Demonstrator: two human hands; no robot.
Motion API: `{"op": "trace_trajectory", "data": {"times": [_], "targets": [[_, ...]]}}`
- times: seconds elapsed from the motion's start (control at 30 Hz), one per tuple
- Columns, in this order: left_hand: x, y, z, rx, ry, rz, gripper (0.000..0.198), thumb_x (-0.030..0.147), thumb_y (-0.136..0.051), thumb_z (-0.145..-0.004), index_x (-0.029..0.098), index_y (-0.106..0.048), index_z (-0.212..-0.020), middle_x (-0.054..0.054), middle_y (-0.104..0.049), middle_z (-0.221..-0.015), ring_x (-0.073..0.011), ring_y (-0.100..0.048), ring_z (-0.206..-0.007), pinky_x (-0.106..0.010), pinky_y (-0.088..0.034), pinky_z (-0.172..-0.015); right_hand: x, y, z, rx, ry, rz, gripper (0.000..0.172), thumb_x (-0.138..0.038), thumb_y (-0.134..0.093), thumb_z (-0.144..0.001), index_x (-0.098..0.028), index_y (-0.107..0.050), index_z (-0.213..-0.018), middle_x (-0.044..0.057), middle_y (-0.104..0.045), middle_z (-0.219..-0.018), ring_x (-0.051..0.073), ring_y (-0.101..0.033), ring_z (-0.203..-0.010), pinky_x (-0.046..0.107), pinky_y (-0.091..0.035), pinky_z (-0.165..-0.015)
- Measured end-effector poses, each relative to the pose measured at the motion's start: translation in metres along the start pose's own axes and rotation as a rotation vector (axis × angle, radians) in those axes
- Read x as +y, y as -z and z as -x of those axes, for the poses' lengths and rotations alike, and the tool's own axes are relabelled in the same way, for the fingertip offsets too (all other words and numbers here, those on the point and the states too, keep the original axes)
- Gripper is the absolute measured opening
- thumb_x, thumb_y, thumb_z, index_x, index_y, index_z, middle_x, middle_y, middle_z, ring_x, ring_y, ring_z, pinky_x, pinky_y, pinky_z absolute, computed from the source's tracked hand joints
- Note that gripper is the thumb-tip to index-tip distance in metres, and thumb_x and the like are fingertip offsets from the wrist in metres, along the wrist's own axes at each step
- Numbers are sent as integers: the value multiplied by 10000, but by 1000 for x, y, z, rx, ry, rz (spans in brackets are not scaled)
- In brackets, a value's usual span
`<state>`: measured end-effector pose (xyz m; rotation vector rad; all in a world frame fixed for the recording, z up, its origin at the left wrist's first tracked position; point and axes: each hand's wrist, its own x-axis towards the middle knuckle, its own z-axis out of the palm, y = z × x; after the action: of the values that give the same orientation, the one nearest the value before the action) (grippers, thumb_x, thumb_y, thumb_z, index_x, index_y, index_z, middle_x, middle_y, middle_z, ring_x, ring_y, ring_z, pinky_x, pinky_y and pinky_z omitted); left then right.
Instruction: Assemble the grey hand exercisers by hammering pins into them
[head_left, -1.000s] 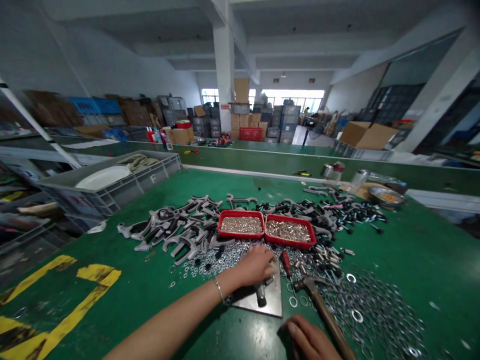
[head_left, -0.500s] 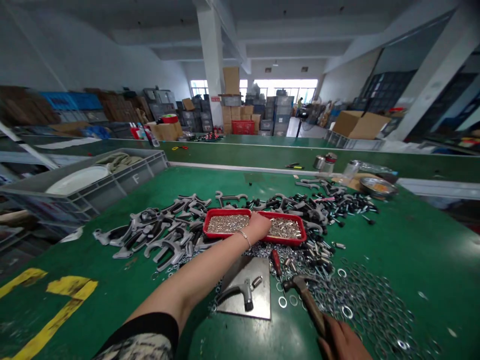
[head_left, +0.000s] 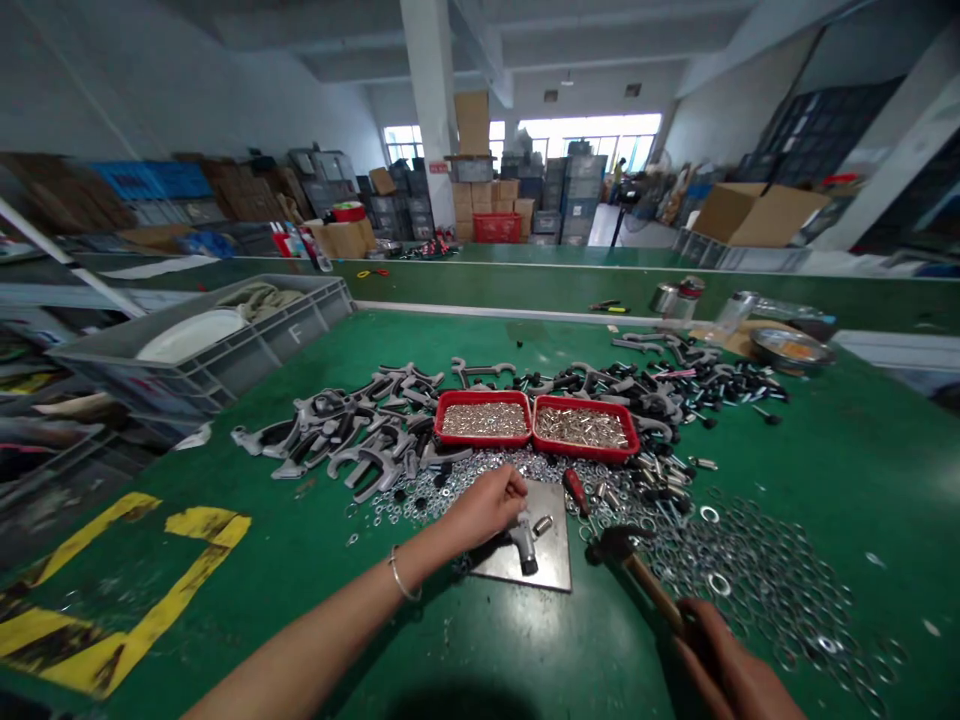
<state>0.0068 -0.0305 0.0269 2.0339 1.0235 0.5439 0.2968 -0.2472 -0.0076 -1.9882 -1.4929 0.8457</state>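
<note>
While the left hand (head_left: 484, 508) is closing around a grey forked metal casting (head_left: 523, 545) on a square steel plate (head_left: 553, 575), the right hand (head_left: 724, 660) is gripping a wooden-handled steel hammer (head_left: 652, 585) just beside the plate. Loose steel washers (head_left: 750, 580) are lying scattered nearby.

hammer (head_left: 654, 588): wooden handle, steel head | plate (head_left: 555, 560): matt steel | washers (head_left: 757, 580): glossy metal | trays (head_left: 484, 420): red plastic
</note>
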Motion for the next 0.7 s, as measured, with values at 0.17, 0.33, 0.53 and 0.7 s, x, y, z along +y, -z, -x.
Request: {"op": "trace_trajectory", "data": {"times": [0.17,0.33,0.53,0.7], "targets": [[-17,-14,15,-9,74,-35,116,136,-562,-787,159,-570,-900,-12,-627,-830,-162,-598,-777,-247,-443,-679,-38,-9,-17,33,-77,-148,609,-621,-517,-839,-194,-502,-1274,75,-726,-865,247,-683,-681,320,-551,-599],[-17,-21,8,-36,71,-140,101,110,-554,-787,153,-580,-874,-47,-633,-864,-190,-589,-819,-268,-435,-706,-55,-14,-12,-52,-46,-204,534,-583,-522,-866,-183,-554,-1218,33,-705,-805,198,-645,-596,285,-531,-555],[-5,-17,5,-144,-87,-311,137,83,-494,-845,157,-592,-905,-77,-628,-930,-242,-564,-942,-361,-405,-908,-38,-18,-13,-128,-34,-176,497,-559,-481,-895,-187,-592,-1206,32,-724,-708,228,-678,-569,315,-563,-530],[0,-15,13,-199,-289,-470,340,299,-623,-870,135,-562,-1162,-139,-609,-1130,-311,-542,-1084,-470,-354,-1019,-49,-10,-22,-45,236,8,469,-440,-535,-914,-251,-573,-1341,95,-649,-1323,301,-652,-1144,456,-521,-986]]}}
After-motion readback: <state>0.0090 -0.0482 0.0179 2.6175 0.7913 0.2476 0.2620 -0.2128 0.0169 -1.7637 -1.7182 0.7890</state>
